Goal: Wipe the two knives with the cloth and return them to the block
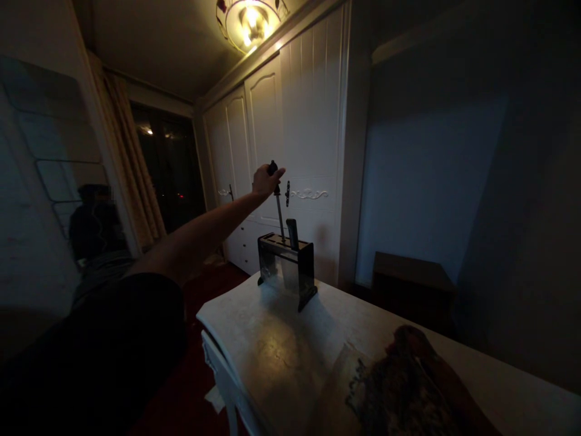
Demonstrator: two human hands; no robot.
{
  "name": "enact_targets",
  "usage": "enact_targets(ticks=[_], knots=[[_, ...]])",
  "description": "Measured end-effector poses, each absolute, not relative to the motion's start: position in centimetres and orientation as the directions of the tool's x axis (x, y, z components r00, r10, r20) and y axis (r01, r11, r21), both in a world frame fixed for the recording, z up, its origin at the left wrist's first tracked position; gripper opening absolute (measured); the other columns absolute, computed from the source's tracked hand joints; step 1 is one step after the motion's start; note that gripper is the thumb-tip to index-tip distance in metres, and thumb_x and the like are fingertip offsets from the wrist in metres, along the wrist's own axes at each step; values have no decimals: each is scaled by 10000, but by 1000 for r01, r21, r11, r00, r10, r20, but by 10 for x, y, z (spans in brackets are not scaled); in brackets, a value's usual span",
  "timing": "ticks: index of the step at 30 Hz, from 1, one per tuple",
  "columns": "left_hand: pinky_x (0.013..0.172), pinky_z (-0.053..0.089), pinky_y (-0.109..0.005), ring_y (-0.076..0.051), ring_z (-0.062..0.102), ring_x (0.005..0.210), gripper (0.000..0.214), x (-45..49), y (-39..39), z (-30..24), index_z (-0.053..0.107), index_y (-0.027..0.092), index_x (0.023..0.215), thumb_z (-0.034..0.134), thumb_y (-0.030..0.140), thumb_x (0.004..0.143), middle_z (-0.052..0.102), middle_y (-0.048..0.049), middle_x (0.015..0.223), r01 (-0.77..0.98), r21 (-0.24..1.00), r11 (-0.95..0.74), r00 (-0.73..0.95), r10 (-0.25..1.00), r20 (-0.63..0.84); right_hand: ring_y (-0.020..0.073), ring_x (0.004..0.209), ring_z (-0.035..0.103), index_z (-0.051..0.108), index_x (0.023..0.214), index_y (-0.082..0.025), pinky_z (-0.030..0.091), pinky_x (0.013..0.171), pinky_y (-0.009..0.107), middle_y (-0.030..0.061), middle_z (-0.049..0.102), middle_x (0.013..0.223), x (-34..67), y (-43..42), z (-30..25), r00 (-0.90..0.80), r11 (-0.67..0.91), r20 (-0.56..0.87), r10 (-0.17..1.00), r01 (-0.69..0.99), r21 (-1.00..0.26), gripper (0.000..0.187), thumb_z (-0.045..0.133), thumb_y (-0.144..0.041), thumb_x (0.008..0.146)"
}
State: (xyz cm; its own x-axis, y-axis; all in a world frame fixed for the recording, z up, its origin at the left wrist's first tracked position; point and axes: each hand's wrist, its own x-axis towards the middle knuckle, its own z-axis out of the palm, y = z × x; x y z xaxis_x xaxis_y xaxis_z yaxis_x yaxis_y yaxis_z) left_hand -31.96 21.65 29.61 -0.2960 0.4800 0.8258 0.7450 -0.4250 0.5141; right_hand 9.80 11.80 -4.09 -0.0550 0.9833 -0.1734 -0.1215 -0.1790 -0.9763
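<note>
My left hand (267, 180) reaches out at arm's length, its fingers closed round the black handle of a thin steel rod or knife (280, 215). The tool's lower end stands in a slot of a black knife block (287, 266). A second black handle (293, 234) sticks up from the block just to the right. The block stands at the far corner of a pale table (272, 351). My right hand is not in view.
A patterned dark cloth (399, 387) lies on the table's near right part. White wardrobe doors (290, 133) stand behind the block. A dark low cabinet (408, 278) is at the right wall. A mirror (91, 224) at the left shows a person's reflection.
</note>
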Motion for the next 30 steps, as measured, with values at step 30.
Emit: enact_targets(ticks=[30], knots=[[486,391,-221,-121,538,508,214,-319,209,158,550,152,750,594,359,780,566,20,591,673,667,-320,-256,745,616,305,905,677,723,812,-180,534,778,325,85,741,866,105,122,-40,-240,-277,-248,939,-94,-956,546,810,-596,469]])
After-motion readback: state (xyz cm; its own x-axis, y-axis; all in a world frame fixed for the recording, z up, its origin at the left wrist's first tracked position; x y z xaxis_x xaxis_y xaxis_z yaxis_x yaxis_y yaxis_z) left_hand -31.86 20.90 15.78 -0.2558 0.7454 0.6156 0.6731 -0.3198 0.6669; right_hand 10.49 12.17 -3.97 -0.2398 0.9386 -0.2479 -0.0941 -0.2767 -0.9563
